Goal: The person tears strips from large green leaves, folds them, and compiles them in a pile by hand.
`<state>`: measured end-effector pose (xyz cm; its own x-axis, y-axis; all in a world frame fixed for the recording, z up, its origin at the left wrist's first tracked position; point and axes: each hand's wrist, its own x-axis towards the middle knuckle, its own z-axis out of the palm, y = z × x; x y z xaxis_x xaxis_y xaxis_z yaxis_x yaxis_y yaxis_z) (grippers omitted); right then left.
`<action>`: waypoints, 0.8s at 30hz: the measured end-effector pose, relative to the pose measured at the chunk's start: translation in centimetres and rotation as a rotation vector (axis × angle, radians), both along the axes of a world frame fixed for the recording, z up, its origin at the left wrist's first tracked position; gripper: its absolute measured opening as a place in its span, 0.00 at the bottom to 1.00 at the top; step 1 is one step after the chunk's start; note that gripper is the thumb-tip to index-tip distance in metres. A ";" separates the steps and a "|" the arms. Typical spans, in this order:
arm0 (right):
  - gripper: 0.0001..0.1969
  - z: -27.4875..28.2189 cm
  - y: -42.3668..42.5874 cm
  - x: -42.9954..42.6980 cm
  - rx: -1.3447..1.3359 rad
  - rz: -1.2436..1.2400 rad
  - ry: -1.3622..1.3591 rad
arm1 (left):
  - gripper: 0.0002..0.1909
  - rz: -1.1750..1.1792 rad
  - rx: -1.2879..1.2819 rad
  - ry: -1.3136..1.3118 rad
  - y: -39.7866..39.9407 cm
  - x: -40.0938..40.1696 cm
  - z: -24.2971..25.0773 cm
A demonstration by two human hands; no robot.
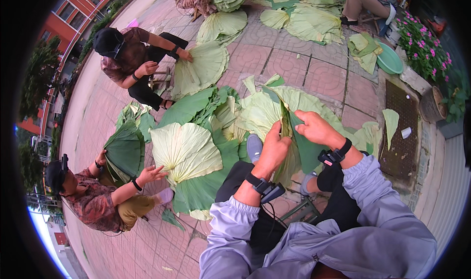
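Between my two hands stands a folded lotus leaf (306,152), its green face to the right and its paler edges upright. My left hand (273,146) grips its left side, thumb up along the edge. Opposite, my right hand (318,129) pinches the upper right edge between thumb and fingers. Pale, flattened lotus leaves (260,111) lie on the paving just beyond my hands. To the left, a broad pile has a pale leaf (193,150) over darker green leaves (200,190).
One co-worker (92,201) at left holds a dark green leaf (128,150); another (127,58) bends over a pale stack (200,69). More people sit at the top. A green basin (390,58), pink flowers (427,43) and a rusty metal cover (399,139) lie right. Beneath me is a stool (301,210).
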<state>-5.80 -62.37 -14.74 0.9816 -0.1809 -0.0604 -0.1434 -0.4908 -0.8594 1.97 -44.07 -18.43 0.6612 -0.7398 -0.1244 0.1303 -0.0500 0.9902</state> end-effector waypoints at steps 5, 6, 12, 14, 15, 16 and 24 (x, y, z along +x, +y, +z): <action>0.13 -1.5 -1.1 -0.3 -0.158 -0.012 -0.081 | 0.30 0.021 -0.010 0.014 -0.4 -0.1 0.0; 0.13 -1.3 -0.9 -0.3 -0.159 -0.004 -0.083 | 0.29 0.025 -0.007 0.022 -0.2 0.1 0.0; 0.11 -0.2 -0.1 -0.9 -0.113 -0.090 -0.127 | 0.27 0.093 -0.014 0.130 0.3 -0.6 1.4; 0.13 0.3 0.6 -0.9 -0.107 -0.101 -0.235 | 0.26 0.100 -0.037 0.145 0.4 -0.4 1.1; 0.13 0.2 0.7 -1.0 -0.107 -0.112 -0.226 | 0.26 0.103 -0.061 0.166 0.2 -0.5 1.2; 0.14 -0.1 0.7 -0.9 -0.055 -0.100 -0.170 | 0.25 0.104 -0.074 0.186 0.1 -0.5 1.2; 0.12 -1.7 0.0 0.8 -0.004 -0.075 -0.177 | 0.23 0.125 -0.078 0.216 0.1 0.7 2.2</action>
